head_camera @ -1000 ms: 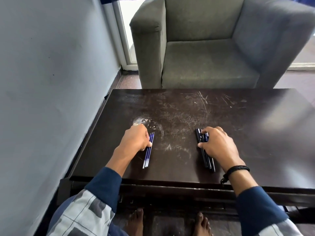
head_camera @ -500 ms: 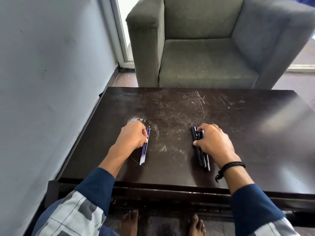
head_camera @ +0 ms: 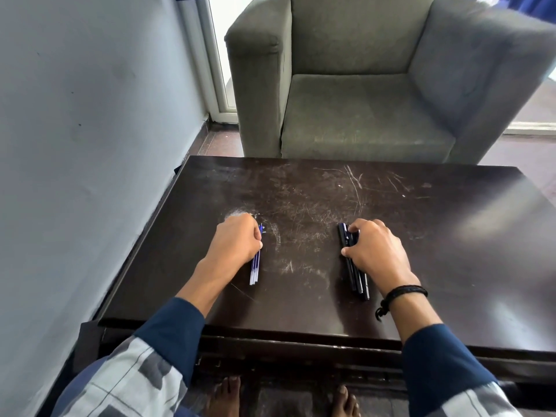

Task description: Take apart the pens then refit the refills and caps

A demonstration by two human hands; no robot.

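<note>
- A dark, glossy worktop (head_camera: 421,236), its surface crossed with pale scratches (head_camera: 352,179) and marked by a whitish scuffed patch (head_camera: 237,213) toward the left side
- A grey-green fabric armchair (head_camera: 361,115) standing just beyond the worktop's far edge, its seat facing the camera
- A pale grey-blue wall (head_camera: 90,145) running along the worktop's left side
- A white door frame (head_camera: 216,70) in the corner between wall and armchair, daylight showing through
- Reddish-brown floor (head_camera: 218,142) at the foot of the frame
</note>
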